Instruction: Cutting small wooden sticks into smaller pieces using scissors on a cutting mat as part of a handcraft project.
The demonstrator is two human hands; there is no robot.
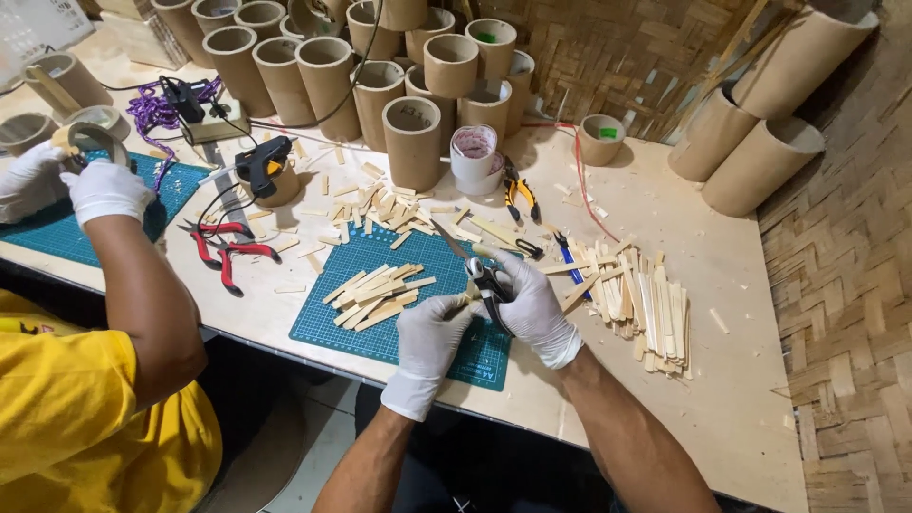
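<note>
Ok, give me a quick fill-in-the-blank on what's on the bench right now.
1. Both of the person's hands wear ____ gloves: left hand, right hand.
2. The right hand holds a pair of ____.
3. The cut sticks lie on a ____ cutting mat.
4. The red pliers lie ____ of that mat.

Missing: white; scissors; green; left

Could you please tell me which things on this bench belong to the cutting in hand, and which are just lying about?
In use: left hand, right hand, scissors, bamboo strip, cut strips, green mat.
Lying about: glue gun, red pliers, cardboard tubes.
</note>
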